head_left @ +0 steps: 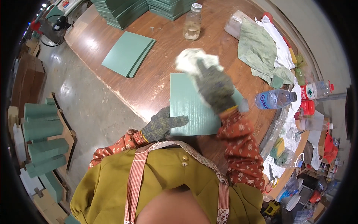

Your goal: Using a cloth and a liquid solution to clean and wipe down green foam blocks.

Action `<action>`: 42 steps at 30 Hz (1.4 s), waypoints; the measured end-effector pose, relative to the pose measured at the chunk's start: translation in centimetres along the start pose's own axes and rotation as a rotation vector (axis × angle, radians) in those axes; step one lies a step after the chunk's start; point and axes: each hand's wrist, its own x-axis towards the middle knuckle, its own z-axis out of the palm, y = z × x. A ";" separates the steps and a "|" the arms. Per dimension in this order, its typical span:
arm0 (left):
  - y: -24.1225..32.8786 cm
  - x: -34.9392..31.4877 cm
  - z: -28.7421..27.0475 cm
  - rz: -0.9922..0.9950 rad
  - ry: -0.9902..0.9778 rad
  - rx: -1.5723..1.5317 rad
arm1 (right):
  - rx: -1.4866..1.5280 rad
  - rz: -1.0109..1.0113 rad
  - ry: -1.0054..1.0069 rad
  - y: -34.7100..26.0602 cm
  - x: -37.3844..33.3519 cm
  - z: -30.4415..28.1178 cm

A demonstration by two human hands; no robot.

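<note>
A light green flat panel [190, 104] lies on the brown tabletop right in front of me. At its left edge my left hand [160, 125], in a dark grey knit glove, grips the panel, with the thumb over the top face; its other fingers are mostly hidden. My right hand [215, 87], gloved the same way, is closed on a white cloth [195, 59] above the panel's far part. Cloth and hand are slightly blurred, so I cannot tell whether the cloth touches the surface. The hand and sleeve cover the panel's right side.
Two stacked green panels [128, 54] lie at the far left, before tall panel stacks [121, 13]. A glass jar [192, 22] stands at the back. Along the right are a green rag [257, 48], a water bottle [275, 99] and clutter. Panel bundles [43, 128] sit on the floor left.
</note>
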 end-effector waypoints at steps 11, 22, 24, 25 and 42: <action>5.9 -3.3 -1.9 0.295 0.249 0.591 | 0.017 0.465 0.220 10.0 -6.0 2.8; 7.7 -1.3 -8.3 0.462 0.128 -0.459 | -0.044 0.606 -0.003 8.5 -5.8 2.6; 3.0 0.7 -10.2 0.663 0.598 -0.154 | -0.005 0.574 0.052 8.3 -5.8 2.4; 2.7 0.4 -10.5 0.517 0.532 -0.367 | 0.019 0.605 0.016 8.2 -5.7 2.2; 5.5 -2.2 -27.6 0.278 0.708 0.118 | -0.087 0.515 0.141 9.0 -6.7 4.0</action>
